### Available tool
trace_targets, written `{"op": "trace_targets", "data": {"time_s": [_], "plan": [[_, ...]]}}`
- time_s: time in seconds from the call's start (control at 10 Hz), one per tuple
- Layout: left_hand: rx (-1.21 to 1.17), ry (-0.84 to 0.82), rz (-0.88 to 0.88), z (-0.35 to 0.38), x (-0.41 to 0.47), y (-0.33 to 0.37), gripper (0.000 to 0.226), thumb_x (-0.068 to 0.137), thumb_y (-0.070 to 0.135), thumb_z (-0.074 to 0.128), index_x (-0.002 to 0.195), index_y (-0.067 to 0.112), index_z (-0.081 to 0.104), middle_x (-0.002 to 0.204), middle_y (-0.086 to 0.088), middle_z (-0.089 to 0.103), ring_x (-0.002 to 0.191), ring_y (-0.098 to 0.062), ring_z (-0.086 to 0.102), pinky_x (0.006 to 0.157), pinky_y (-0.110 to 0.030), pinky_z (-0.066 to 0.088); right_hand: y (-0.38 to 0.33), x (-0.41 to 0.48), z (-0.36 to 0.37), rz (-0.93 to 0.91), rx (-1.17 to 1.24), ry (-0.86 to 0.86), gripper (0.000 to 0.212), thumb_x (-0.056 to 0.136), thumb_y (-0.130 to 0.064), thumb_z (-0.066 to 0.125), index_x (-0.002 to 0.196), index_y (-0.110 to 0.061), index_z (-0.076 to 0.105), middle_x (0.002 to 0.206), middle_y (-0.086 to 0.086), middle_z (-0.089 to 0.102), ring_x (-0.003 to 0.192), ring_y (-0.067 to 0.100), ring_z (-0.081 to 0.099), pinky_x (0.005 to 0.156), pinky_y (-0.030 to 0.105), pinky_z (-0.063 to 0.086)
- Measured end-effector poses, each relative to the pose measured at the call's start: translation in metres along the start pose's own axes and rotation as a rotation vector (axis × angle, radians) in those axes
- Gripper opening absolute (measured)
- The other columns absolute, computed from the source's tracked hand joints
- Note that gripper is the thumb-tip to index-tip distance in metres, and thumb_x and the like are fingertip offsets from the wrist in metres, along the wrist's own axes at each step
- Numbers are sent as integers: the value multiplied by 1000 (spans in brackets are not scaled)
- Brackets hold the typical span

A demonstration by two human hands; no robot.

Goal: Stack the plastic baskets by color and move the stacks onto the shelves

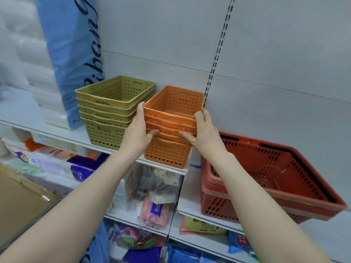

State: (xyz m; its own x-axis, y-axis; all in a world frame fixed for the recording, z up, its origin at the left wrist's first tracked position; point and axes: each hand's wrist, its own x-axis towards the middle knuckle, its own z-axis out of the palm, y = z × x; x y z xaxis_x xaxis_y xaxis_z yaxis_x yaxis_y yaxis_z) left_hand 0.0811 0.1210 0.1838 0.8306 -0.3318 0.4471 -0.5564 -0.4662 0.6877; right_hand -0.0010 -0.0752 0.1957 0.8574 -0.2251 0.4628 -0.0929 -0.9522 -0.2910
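Shelf [62, 132]: nested orange baskets [167, 149], empty

Partial script lettering "iben" on tall blue pack [72, 59], other package print illegible

The stack of baskets [169, 128] between the two hands is orange, its walls dotted with rows of small round holes, and the stack [112, 109] just beside it is olive green with the same dotted pattern. The shopping basket [275, 179] on the lower shelf is brick red with black handles and rows of narrow slots. The shelf [57, 130] and back wall [275, 54] are pale grey-white, and the tall pack [72, 54] is light blue with dark script lettering.
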Motion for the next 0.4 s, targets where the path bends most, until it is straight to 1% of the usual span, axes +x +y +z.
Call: {"op": "trace_targets", "data": {"time_s": [0.1,0.2,0.3,0.4], "plan": [[19,-11,6,0,1,-2,95,87,24,71,152,29,2,146,-9,48,130,-30,52,105,-51,45,-3,-2,-2,-7,-12,2,53,87,-55,63,118,-21,36,156,16,26,104,36,64,85,44,58],[117,-5,41,4,-3,-6,103,86,27,71,155,21,-5,151,-14,40,136,-30,44,110,-50,41,-3,-4,-8,-7,-60,-8,52,90,-52,61,123,-19,38,156,14,27,102,34,65,83,39,55],[179,-2,89,2,-11,-4,102,86,27,70,155,11,-3,159,-17,20,146,-31,27,117,-48,30,-14,-12,-23,-43,-116,-61,55,94,-44,59,137,-20,36,159,10,24,106,36,64,87,42,52],[249,89,239,0,-26,-10,82,87,20,68,152,9,19,155,-18,27,141,-33,33,117,-46,32,-6,-29,-45,-72,-199,-62,60,97,-32,57,150,-23,30,159,5,31,117,30,60,94,42,48]]}}
